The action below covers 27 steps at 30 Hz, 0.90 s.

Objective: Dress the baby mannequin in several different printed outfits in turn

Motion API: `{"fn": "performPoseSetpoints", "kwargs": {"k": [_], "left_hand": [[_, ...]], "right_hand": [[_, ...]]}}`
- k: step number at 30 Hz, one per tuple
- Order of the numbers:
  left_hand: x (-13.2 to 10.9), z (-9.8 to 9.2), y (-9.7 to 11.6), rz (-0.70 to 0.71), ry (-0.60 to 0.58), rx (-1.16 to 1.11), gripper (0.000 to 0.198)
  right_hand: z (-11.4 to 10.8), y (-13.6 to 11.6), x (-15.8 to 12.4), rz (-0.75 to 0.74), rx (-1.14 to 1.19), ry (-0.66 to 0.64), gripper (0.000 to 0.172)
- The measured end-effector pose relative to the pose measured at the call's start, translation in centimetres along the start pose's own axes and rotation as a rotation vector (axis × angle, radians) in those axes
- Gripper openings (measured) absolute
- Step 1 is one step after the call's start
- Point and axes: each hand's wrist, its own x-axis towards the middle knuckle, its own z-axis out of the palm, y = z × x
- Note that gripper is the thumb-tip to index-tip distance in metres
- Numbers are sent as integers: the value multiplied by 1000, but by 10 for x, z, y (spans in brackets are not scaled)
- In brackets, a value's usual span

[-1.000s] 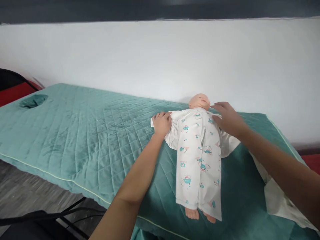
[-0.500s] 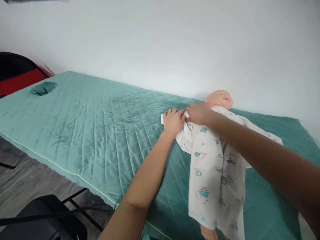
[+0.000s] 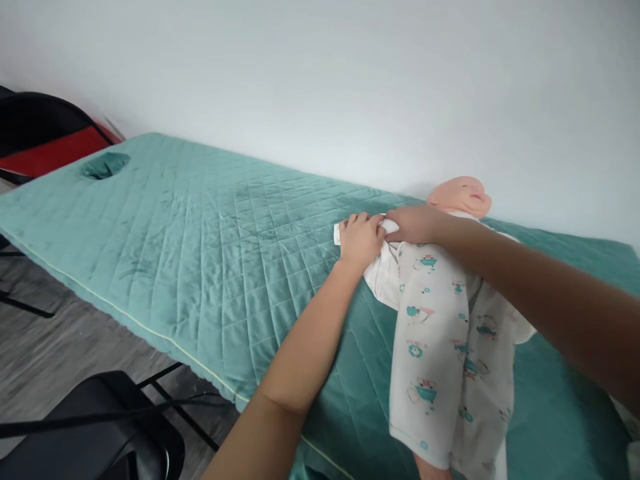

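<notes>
Left hand and right hand clasp the sleeve, right forearm crossing the doll, chair beyond bed.

l hand palm down, bent – r hand nr it, r arm slanted across.

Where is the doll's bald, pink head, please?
In the head view, the doll's head is right of centre, between the white wall and the right forearm.

Left hand showing bare, its fingers looking rounded. Left forearm widening smoothly toward the elbow crease, a thin curved line. Nearer side of that crease: upper arm showing bare. Beyond it, rightward: right hand and right forearm showing bare.
</notes>
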Motion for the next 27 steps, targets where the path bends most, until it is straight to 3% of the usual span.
{"fn": "performPoseSetpoints", "kwargs": {"k": [6,12,18,27], "left_hand": [[-1,-4,4,1,34,-6,32],[-4,-3,3,-1,78,-63,34],[-7,-4,-1,-64,27,-115,35],[-11,-3,-2,-63,-42,5,37]], "right_hand": [[-2,11,-9,-29,25,-20,51],[-13,17,-30,47,49,-19,50],[-25,20,-55,107,38,-14,43],[-30,24,-72,128,6,3,43]]}}
